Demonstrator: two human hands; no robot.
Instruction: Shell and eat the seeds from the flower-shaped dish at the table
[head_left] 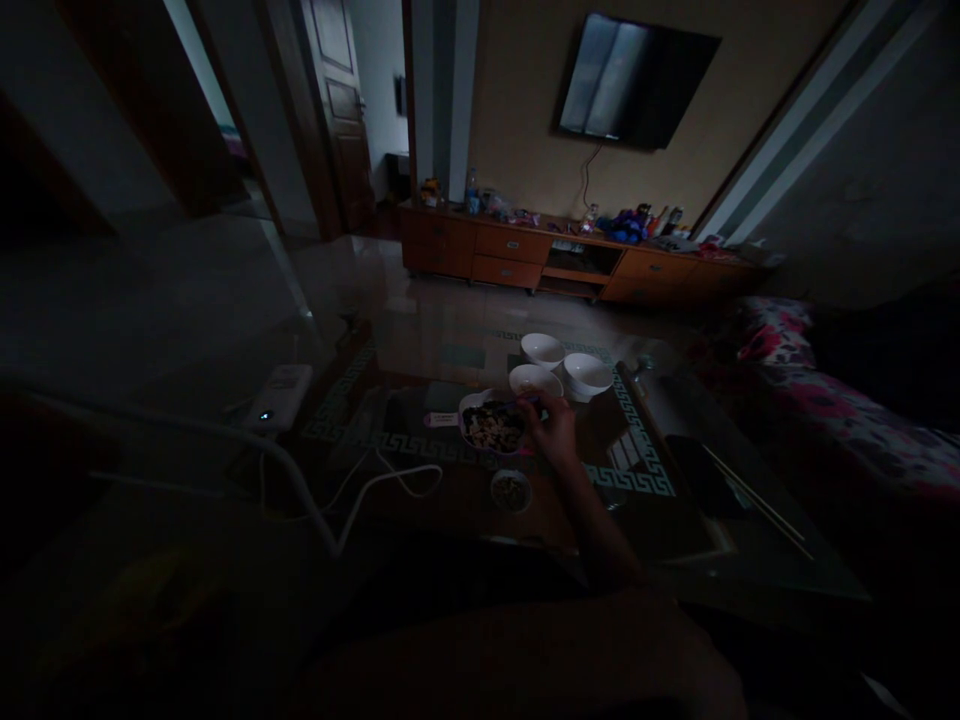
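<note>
My right hand [553, 430] reaches in from the lower right over a low glass table. Its fingers are closed in a pinch at the right rim of a light container [460, 428] filled with dark and pale pieces. What the fingers hold, if anything, is too dark and small to make out. Just behind them stands a white bowl [535, 380] with a little something pale inside. A small bowl [511, 491] with greyish contents sits nearer to me. My left hand is not in view.
Two white bowls [543, 350] [588, 375] stand further back. A white box-like device [282, 398] and a white cable [367, 490] lie on the left. Chopsticks [757, 500] rest on the right. Beyond are a cluttered cabinet [510, 257] and a floral sofa [862, 410].
</note>
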